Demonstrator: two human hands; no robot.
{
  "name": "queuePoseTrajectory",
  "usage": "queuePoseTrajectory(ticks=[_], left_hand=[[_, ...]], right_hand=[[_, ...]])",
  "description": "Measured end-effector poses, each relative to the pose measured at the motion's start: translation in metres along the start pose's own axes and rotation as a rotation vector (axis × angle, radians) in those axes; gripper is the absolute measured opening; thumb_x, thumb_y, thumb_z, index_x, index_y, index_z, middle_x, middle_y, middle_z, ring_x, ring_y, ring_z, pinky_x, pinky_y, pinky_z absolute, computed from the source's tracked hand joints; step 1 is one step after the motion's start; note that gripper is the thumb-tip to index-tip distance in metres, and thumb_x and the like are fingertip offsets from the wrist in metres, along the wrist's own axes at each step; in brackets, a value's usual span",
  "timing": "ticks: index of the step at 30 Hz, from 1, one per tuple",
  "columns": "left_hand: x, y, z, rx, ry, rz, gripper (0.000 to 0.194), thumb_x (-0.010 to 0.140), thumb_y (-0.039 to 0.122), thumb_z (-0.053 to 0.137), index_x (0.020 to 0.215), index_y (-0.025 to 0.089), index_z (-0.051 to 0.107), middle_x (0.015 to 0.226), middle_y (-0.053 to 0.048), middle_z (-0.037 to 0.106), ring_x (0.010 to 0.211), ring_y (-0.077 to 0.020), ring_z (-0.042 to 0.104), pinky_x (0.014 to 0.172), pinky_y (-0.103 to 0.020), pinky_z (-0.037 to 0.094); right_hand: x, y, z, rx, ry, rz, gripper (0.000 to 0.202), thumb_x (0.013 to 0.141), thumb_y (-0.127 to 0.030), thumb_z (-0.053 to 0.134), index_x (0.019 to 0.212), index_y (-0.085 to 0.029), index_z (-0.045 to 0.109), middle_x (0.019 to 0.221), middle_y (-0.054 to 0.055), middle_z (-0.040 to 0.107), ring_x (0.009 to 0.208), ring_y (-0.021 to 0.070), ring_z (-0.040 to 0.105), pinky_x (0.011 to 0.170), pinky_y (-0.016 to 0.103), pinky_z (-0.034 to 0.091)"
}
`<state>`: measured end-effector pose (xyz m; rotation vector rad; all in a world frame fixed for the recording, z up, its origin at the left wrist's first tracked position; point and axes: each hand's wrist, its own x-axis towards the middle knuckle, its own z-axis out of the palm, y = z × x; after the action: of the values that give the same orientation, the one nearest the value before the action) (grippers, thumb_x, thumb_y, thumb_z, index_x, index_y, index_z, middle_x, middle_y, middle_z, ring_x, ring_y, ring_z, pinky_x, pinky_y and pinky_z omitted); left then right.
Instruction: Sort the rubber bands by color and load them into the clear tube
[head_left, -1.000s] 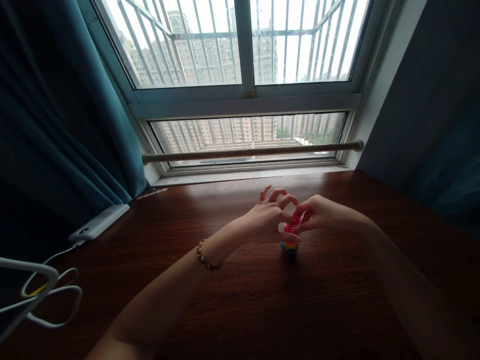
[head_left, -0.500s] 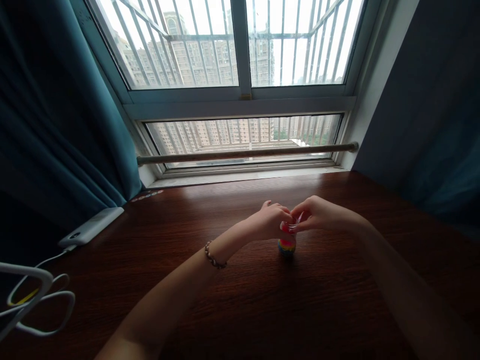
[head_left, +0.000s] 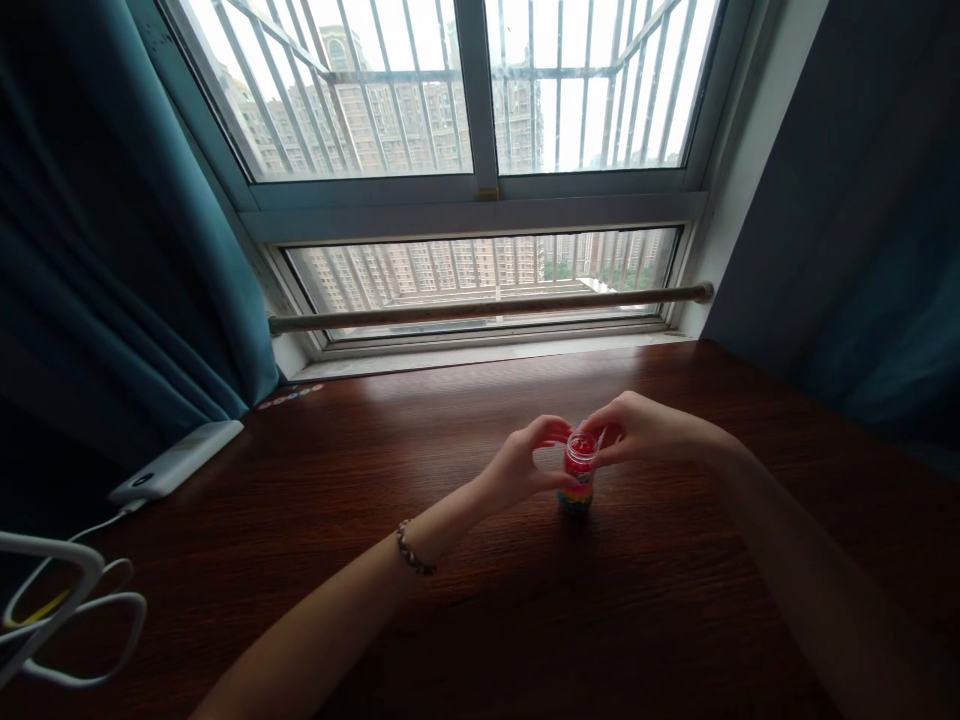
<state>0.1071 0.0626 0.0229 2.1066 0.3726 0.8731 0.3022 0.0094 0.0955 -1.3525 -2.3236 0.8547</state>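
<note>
Left hand point(head_left: 521, 465) lowered, fingers point(head_left: 553, 427) grasping jar point(head_left: 580, 472) | right hand point(head_left: 637, 428): fingertips partly hidden, can't tell grip

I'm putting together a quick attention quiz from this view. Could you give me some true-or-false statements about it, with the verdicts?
1. Both the left hand and the right hand are at the jar. True.
2. The jar lies on its side. False: it stands upright on the table.
3. The bracelet is on the right wrist. False: it is on the left wrist.
4. A white cable runs to the white power bank. True.
5. The curtain beside the power bank is red. False: it is blue.
6. The contents near the jar's top look red. True.
</note>
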Motion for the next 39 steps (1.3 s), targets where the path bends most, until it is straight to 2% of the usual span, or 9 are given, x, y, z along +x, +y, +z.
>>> queuePoseTrajectory(ticks=[4,8,14,18,21,26,29,33,39], left_hand=[[-0.014,-0.016,0.023,-0.155,-0.009,-0.118,0.049,0.062,0.023,0.071,0.106,0.016,0.051,0.105,-0.009,0.059,0.097,-0.0222,0.054,0.086,-0.036,0.042],[-0.021,-0.018,0.024,-0.32,0.087,-0.165,0.034,0.07,0.027,0.064,0.1,0.015,0.053,0.1,-0.009,0.06,0.093,-0.0203,0.056,0.081,-0.033,0.044],[-0.026,-0.031,0.009,-0.196,0.369,-0.188,0.032,0.073,0.029,0.06,0.1,0.017,0.05,0.092,-0.004,0.058,0.084,-0.0151,0.055,0.077,-0.028,0.044],[-0.025,-0.04,0.006,-0.12,0.426,-0.192,0.033,0.074,0.03,0.058,0.103,0.018,0.048,0.092,-0.003,0.058,0.081,-0.0141,0.055,0.074,-0.026,0.044],[-0.025,-0.043,0.006,-0.006,0.428,-0.182,0.036,0.072,0.03,0.06,0.104,0.018,0.048,0.093,-0.004,0.059,0.084,-0.0156,0.055,0.078,-0.028,0.043],[-0.025,-0.044,0.01,0.058,0.419,-0.178,0.036,0.072,0.029,0.06,0.105,0.018,0.049,0.091,-0.003,0.059,0.082,-0.0158,0.055,0.079,-0.03,0.042],[-0.026,-0.044,0.012,0.102,0.425,-0.167,0.037,0.072,0.03,0.06,0.105,0.019,0.049,0.092,-0.003,0.058,0.081,-0.0157,0.055,0.077,-0.029,0.043],[-0.027,-0.042,0.013,0.23,0.434,-0.118,0.034,0.072,0.031,0.06,0.102,0.019,0.051,0.093,-0.004,0.057,0.085,-0.0175,0.054,0.078,-0.03,0.042],[-0.027,-0.039,0.014,0.402,0.476,-0.072,0.033,0.071,0.03,0.061,0.102,0.021,0.052,0.095,-0.005,0.056,0.09,-0.02,0.052,0.083,-0.034,0.038]], right_hand=[[0.002,-0.001,0.002,0.0,0.027,-0.003,0.042,0.068,-0.046,0.061,0.09,-0.011,0.067,0.072,0.006,0.065,0.066,0.0167,0.059,0.055,0.023,0.044],[0.005,0.007,0.0,0.124,0.052,0.01,0.045,0.066,-0.041,0.064,0.1,-0.012,0.062,0.079,0.007,0.067,0.07,0.0175,0.062,0.061,0.026,0.048],[0.023,0.061,0.006,-0.04,0.242,0.117,0.048,0.061,-0.028,0.068,0.106,-0.013,0.058,0.097,0.011,0.064,0.085,0.0212,0.061,0.073,0.031,0.048],[0.038,0.098,0.025,-0.231,0.25,0.104,0.068,0.049,-0.016,0.074,0.114,-0.016,0.053,0.111,0.01,0.059,0.101,0.0241,0.054,0.088,0.033,0.041],[0.044,0.109,0.035,-0.258,0.28,0.132,0.053,0.052,-0.019,0.072,0.104,-0.014,0.06,0.097,0.009,0.063,0.089,0.0232,0.058,0.079,0.031,0.045],[0.046,0.096,0.036,-0.27,0.36,0.095,0.027,0.067,-0.026,0.061,0.09,-0.011,0.064,0.081,0.008,0.062,0.071,0.0174,0.058,0.068,0.028,0.046],[0.045,0.077,0.034,-0.223,0.462,-0.018,0.032,0.067,-0.023,0.06,0.097,-0.013,0.063,0.091,0.008,0.059,0.074,0.0157,0.057,0.068,0.027,0.046],[0.04,0.052,0.029,-0.19,0.428,-0.189,0.045,0.065,-0.017,0.059,0.111,-0.02,0.057,0.094,0.006,0.056,0.072,0.0139,0.056,0.064,0.026,0.047],[0.031,0.037,0.02,-0.216,0.463,-0.24,0.064,0.064,-0.017,0.064,0.124,-0.018,0.041,0.093,0.006,0.058,0.084,0.0183,0.057,0.078,0.034,0.046]])
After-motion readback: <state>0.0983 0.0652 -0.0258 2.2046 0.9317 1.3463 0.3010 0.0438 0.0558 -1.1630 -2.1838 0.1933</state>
